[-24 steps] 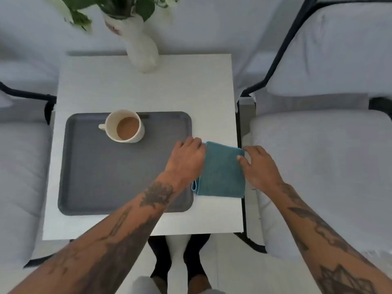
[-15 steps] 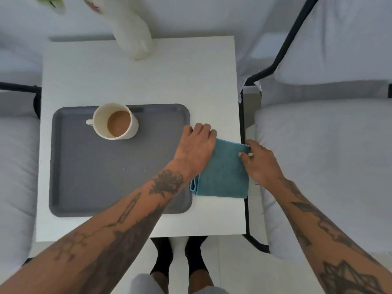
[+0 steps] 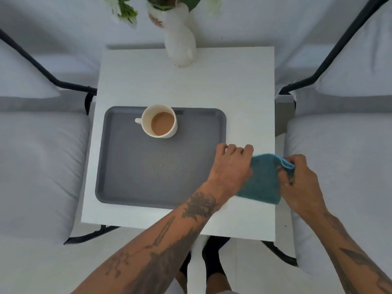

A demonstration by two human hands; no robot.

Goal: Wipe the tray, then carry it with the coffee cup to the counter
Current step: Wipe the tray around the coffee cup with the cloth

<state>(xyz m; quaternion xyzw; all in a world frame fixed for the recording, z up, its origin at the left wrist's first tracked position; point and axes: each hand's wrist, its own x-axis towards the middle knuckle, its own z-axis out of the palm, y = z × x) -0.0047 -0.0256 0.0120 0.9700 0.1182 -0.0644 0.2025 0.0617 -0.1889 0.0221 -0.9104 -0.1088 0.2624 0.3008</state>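
A grey tray (image 3: 131, 179) lies on the white table (image 3: 191, 85), with small droplets near its middle. A cream coffee cup (image 3: 159, 121) with milky coffee stands at the tray's far edge, handle to the left. A folded teal cloth (image 3: 262, 181) lies just right of the tray. My left hand (image 3: 231, 166) rests over the tray's right rim and the cloth's left edge, fingers curled. My right hand (image 3: 297, 183) pinches the cloth's far right corner and lifts it slightly.
A white vase (image 3: 180, 39) with green leaves stands at the table's far edge. Pale cushioned chairs with black frames flank the table, one on the left (image 3: 40, 166) and one on the right (image 3: 339, 166). My feet (image 3: 203, 264) show below the table's near edge.
My right hand has closed on the cloth's right corner and raised it. My left hand stays on the cloth's left edge. The camera view has shifted, so the table sits further right.
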